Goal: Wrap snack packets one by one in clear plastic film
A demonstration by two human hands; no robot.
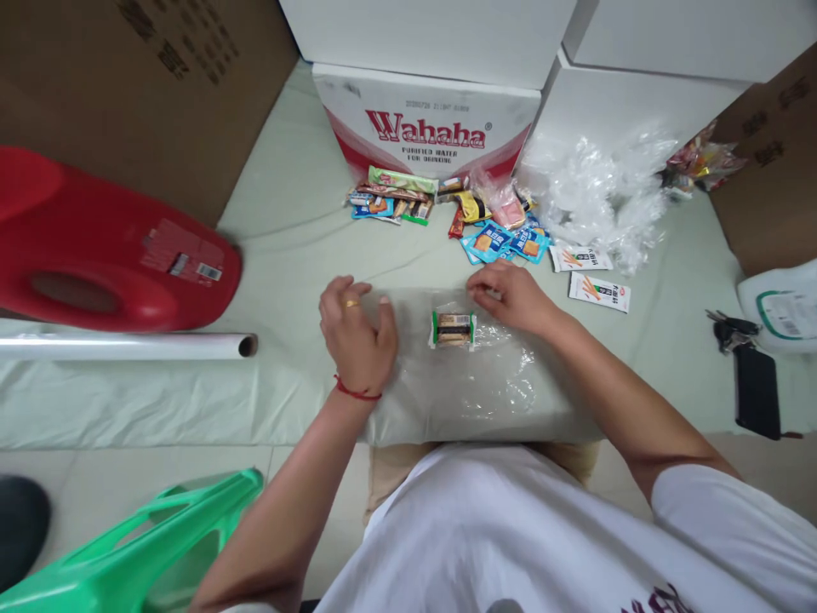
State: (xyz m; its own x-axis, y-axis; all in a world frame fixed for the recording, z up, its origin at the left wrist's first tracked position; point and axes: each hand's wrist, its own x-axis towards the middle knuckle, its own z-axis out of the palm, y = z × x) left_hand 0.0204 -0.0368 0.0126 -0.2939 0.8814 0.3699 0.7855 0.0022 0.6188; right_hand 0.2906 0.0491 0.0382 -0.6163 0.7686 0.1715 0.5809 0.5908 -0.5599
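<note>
A small snack pack [453, 329] with green ends lies on a clear plastic sheet [440, 392] near the table's front edge. To its left, my left hand [358, 334] rests at the sheet's side, fingers bent downward and thumb apart, with nothing seen in it. My right hand [511, 296] is at the sheet's upper right, its fingers curled in toward the thumb; what they hold, if anything, is hidden. Crinkled clear plastic shows below that hand. Beyond it lie several blue snack packets [491, 241] and two white snack packets [598, 291].
More snacks [392, 194] lie before a Wahaha carton [427, 119]. Crumpled clear bags [593, 196] are piled at the back right. At left are a red jug [128, 247] and a film roll [128, 346]; at right, keys [731, 330], a dark phone-like object [757, 390] and a white bottle [785, 306].
</note>
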